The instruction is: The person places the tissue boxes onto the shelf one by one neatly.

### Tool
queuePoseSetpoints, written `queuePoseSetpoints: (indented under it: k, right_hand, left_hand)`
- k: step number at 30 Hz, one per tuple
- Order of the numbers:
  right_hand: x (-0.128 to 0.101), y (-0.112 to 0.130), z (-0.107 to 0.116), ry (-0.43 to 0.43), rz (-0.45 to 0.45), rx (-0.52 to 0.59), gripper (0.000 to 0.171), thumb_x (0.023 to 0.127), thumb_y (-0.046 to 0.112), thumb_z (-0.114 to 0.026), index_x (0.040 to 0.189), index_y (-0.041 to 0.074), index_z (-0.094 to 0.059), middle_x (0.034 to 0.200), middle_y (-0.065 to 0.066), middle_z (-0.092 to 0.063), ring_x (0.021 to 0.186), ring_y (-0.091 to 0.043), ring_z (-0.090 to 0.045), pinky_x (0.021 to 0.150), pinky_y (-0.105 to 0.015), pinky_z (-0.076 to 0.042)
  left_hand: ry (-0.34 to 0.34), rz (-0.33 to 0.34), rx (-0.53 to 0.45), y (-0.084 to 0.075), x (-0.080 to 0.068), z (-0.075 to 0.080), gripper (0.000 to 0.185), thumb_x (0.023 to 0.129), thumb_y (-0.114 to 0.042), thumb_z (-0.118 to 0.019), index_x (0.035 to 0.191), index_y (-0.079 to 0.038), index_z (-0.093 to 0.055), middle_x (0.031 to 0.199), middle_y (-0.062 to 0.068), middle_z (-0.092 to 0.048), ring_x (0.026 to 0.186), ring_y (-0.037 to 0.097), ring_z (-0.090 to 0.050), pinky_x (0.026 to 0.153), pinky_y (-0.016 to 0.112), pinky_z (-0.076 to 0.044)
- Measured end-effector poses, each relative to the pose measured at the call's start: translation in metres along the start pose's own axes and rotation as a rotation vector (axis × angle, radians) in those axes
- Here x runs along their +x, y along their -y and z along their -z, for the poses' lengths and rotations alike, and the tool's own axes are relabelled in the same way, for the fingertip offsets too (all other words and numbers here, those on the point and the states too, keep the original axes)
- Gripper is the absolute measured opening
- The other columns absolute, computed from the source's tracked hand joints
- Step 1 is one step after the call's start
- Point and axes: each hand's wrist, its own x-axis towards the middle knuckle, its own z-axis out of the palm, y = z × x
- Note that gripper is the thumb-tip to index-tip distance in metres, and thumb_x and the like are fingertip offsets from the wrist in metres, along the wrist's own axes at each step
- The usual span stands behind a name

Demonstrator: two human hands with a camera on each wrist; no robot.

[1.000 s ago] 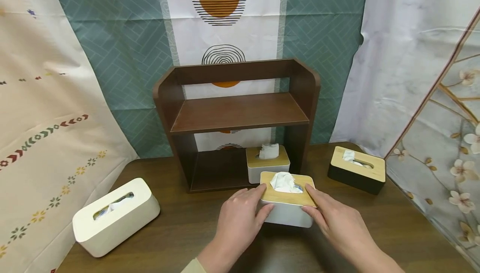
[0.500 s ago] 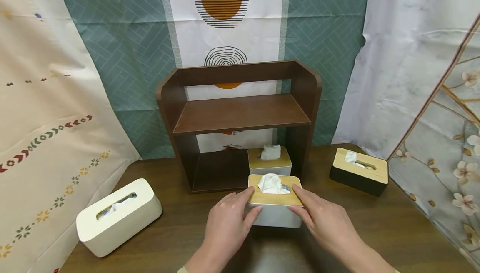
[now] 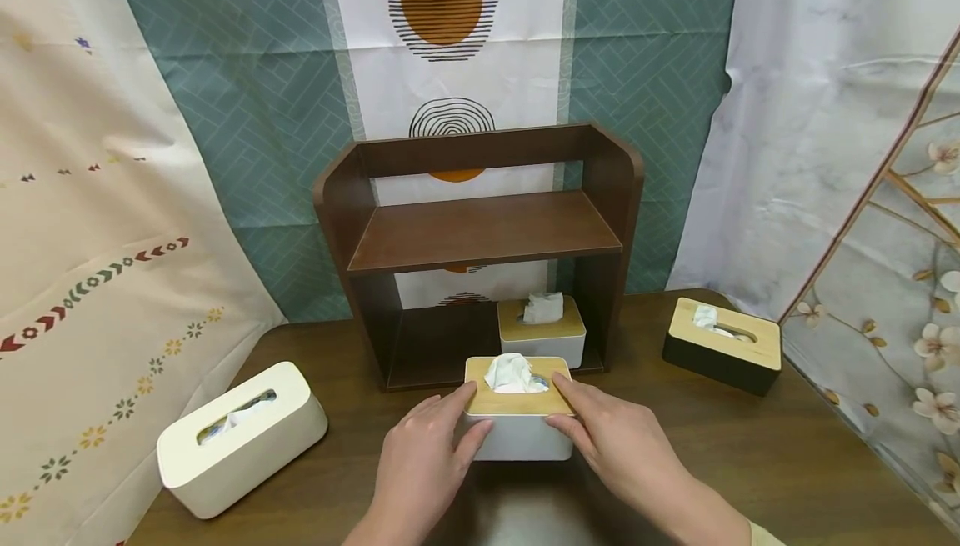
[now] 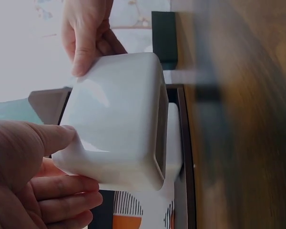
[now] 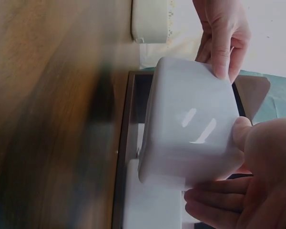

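Note:
A white tissue box [image 3: 519, 438] with a light wood lid and a tissue sticking out is held between both hands in the head view. My left hand [image 3: 427, 454] grips its left side, thumb on the front wall. On the right side my right hand [image 3: 622, 446] grips it the same way. Both wrist views show the box raised off the table, its underside partly visible in the left wrist view. Just behind it, a similar white tissue box [image 3: 542, 348] stands on the right of the lower level of a dark brown shelf [image 3: 483, 231].
A long cream tissue box [image 3: 247, 454] lies angled on the table [image 3: 360, 425] at the left. At the right stands a black tissue box [image 3: 720, 360] with a wood lid. Patterned cloths [image 3: 285, 154] hang behind and at both sides.
Both hands have carried the white tissue box leftward, from in front of the shelved box to nearer the shelf's middle. The other boxes have stayed in place; the head view has shifted slightly.

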Motion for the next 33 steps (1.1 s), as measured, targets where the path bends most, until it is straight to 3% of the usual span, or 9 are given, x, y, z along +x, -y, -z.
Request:
queuePoseSetpoints:
  k: [9,17,23,33]
  right_hand:
    - [0.018,0.016,-0.014,0.016,0.052,0.044,0.053,0.104,0.041,-0.077,0.147,0.011,-0.070,0.133,-0.007,-0.078,0.111,-0.024,-0.080,0.082,-0.047,-0.065]
    - [0.038,0.028,-0.030,-0.010,0.128,0.072,0.052,0.104,0.042,-0.077,0.143,0.007,-0.072,0.120,-0.005,-0.080,0.099,-0.021,-0.080,0.074,-0.043,-0.064]
    - [0.052,0.034,-0.043,-0.026,0.163,0.081,0.052,0.105,0.042,-0.075,0.142,0.006,-0.072,0.120,-0.007,-0.081,0.099,-0.022,-0.081,0.074,-0.043,-0.064]
    - [0.071,0.039,-0.056,-0.068,0.182,0.102,0.048,0.103,0.040,-0.078,0.139,0.007,-0.073,0.120,-0.008,-0.081,0.098,-0.024,-0.081,0.068,-0.046,-0.063]
  left_hand:
    - [-0.013,0.081,0.013,0.018,-0.009,0.012,0.050,0.092,-0.031,-0.093,0.136,-0.014,-0.079,0.114,0.006,-0.084,0.111,0.033,-0.078,0.085,0.056,-0.065]
    - [0.017,0.156,0.038,0.034,-0.009,0.024,0.050,0.094,-0.031,-0.092,0.138,-0.013,-0.077,0.113,0.009,-0.083,0.103,0.032,-0.079,0.079,0.055,-0.064]
    - [0.021,0.210,0.040,0.046,-0.009,0.028,0.051,0.095,-0.030,-0.090,0.140,-0.012,-0.076,0.117,0.013,-0.082,0.103,0.035,-0.078,0.079,0.056,-0.063]
    - [-0.023,0.202,0.032,0.062,-0.004,0.025,0.053,0.092,-0.024,-0.093,0.140,-0.009,-0.075,0.118,0.017,-0.081,0.102,0.037,-0.079,0.076,0.057,-0.064]
